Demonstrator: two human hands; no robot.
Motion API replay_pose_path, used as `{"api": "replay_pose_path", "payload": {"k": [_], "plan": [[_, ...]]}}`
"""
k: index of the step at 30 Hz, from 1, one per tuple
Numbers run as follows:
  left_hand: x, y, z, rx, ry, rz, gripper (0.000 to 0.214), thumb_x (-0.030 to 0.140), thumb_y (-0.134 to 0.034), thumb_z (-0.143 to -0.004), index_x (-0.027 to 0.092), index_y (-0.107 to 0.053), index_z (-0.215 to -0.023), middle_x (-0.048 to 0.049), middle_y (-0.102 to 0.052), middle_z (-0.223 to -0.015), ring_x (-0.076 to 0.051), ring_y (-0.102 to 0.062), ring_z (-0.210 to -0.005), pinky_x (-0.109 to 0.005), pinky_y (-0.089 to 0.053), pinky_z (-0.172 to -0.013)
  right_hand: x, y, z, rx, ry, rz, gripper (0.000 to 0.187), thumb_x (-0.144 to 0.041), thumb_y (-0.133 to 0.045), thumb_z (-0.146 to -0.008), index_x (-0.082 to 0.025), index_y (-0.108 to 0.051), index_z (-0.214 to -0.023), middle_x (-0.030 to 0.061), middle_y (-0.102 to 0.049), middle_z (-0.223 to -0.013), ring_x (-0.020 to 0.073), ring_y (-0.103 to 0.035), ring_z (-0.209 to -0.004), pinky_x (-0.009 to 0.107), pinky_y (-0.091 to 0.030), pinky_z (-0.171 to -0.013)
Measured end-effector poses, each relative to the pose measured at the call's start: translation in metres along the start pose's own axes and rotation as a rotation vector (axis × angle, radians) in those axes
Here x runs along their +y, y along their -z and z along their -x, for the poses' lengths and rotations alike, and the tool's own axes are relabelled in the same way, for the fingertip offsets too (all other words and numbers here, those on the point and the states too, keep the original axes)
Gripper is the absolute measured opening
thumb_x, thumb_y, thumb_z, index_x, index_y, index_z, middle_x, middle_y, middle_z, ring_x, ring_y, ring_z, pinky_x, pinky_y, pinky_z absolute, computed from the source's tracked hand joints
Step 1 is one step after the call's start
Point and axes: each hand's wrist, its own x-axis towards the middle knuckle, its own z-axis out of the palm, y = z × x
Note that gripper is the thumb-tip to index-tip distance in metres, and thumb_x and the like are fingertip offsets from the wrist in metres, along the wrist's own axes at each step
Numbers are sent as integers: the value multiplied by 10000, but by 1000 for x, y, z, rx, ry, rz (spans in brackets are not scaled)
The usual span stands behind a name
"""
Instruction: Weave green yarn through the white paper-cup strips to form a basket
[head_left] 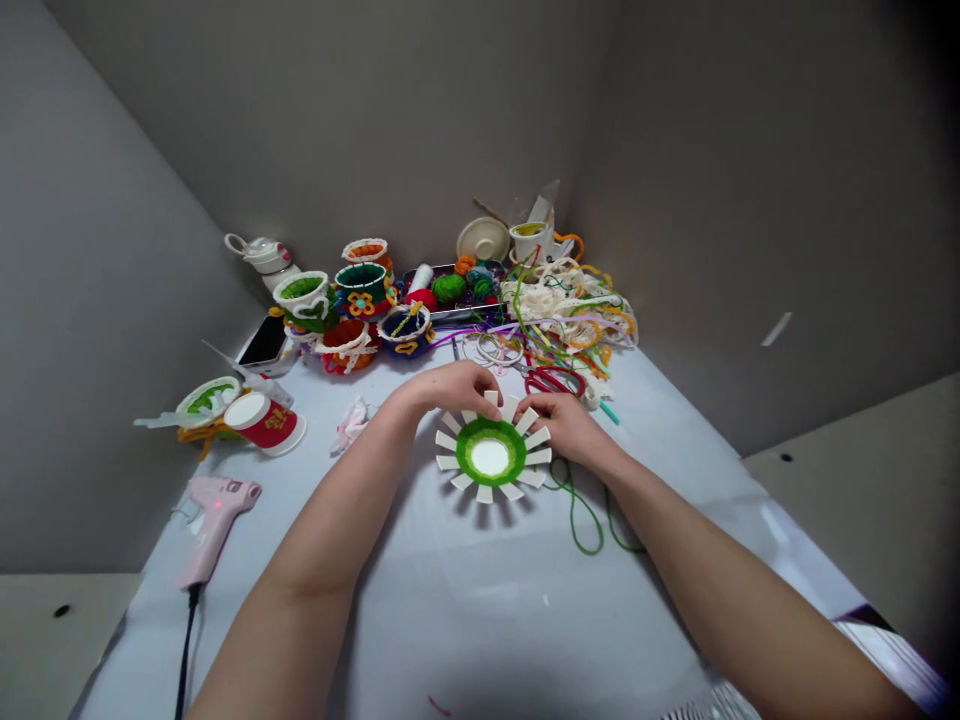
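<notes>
Paper cup (491, 458), slit into splayed strips and ringed with green weaving, is laid flat mid-surface (487, 610). At far left a pink glue gun (214, 510) is left lying. The left hand (450, 390) is curled over the far strips, fingers pinched on one; the right hand (566, 420) is closed on neighbouring strips, green yarn (581, 515) trailed from beneath it. Weaving is judged under way; another round calls for yarn threaded over and under.

The cut cup (490, 458) is matt white paper with fuzzy green yarn (466, 452). The glue gun (214, 512) is smooth plastic.
</notes>
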Motion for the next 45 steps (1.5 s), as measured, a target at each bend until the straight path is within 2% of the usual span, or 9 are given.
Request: {"api": "replay_pose_path", "payload": {"k": [6, 14, 22, 25, 31, 34, 38, 41, 45], "plan": [[-5, -7, -5, -20, 12, 18, 215, 291, -698, -644, 163, -735, -813, -5, -695, -733, -128, -575, -689, -210, -394, -627, 7, 4, -1, 34, 19, 122, 171, -246, -575, -675, -151, -703, -739, 13, -644, -653, 147, -547, -609, 235, -406, -550], [-8, -16, 1, 76, 57, 10, 215, 294, -667, -655, 155, -740, -803, -23, -704, -750, -138, -589, -699, -211, -400, -610, 6, 14, 0, 38, 5, 189, 184, -332, -598, -724, -164, -671, -744, -2, -591, -586, 125, -494, -548, 224, -338, -499], [-2, -20, 9, 131, 83, 13, 236, 309, -631, -667, 147, -727, -808, -31, -700, -761, -145, -588, -699, -213, -392, -585, -16, 24, 8, 98, -81, -36, 343, -489, -670, -708, -153, -601, -704, -12, -518, -608, 87, -387, -533, 230, -291, -495], [-2, -21, 9, 131, 92, 18, 241, 311, -625, -665, 144, -720, -811, -32, -695, -755, -145, -586, -692, -214, -389, -575, -23, 21, 12, 123, 6, -51, 319, -472, -647, -746, -155, -609, -742, 0, -542, -653, 99, -423, -575, 232, -327, -526], [-8, -22, 7, 133, 84, 24, 253, 327, -628, -666, 150, -718, -823, -26, -687, -746, -145, -579, -685, -218, -383, -565, -28, 27, 20, 77, 220, 225, 242, -394, -590, -807, -162, -651, -772, 32, -603, -720, 129, -474, -635, 249, -364, -574], [-9, -20, 7, 139, 88, 18, 250, 329, -631, -668, 148, -719, -816, -22, -682, -738, -142, -571, -682, -217, -376, -567, -23, 38, 18, 44, 186, 265, 240, -393, -586, -792, -165, -662, -782, 28, -611, -715, 126, -473, -615, 242, -350, -547], [-5, -14, 13, 118, 85, -3, 217, 307, -628, -672, 153, -716, -797, -15, -671, -739, -134, -554, -690, -212, -368, -586, -12, 43, 12, -115, 84, 284, 230, -366, -582, -763, -158, -666, -712, 5, -579, -615, 108, -448, -550, 224, -324, -500], [-2, -7, 19, 53, 53, -50, 228, 280, -623, -673, 171, -709, -854, 5, -639, -720, -122, -521, -669, -207, -354, -585, -3, 35, 8, -153, 42, 301, 205, -332, -589, -740, -158, -692, -705, 4, -589, -576, 113, -458, -531, 221, -342, -491], [-3, -2, 24, 3, 35, -103, 297, 237, -601, -681, 182, -676, -963, 8, -632, -788, -125, -526, -692, -209, -360, -600, 4, 17, 7, -180, 41, 240, 214, -278, -548, -756, -165, -728, -780, 7, -659, -665, 135, -538, -590, 225, -403, -541]]}}
